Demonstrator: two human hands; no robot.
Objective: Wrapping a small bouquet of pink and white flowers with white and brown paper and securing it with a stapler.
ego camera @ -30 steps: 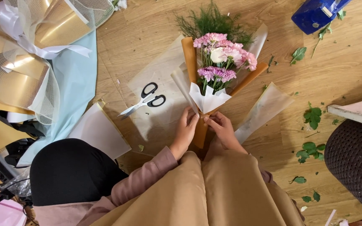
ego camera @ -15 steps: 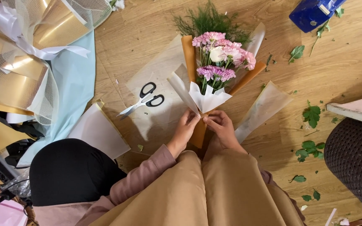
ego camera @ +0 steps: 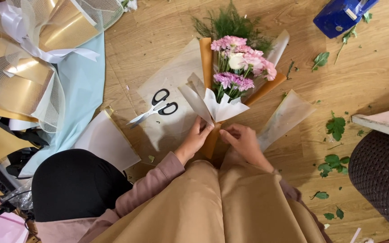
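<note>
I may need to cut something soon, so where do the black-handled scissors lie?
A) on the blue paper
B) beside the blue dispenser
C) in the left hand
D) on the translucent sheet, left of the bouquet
D: the scissors lie untouched on the translucent sheet, left of the bouquet, while both hands pinch the white wrap.

Single head view, looking straight down, close above lap, wooden floor (ego camera: pixel 158 31) filling frame

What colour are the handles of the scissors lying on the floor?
Black; the steel-bladed scissors lie left of the pink flower bouquet, clearest in the head view.
</note>
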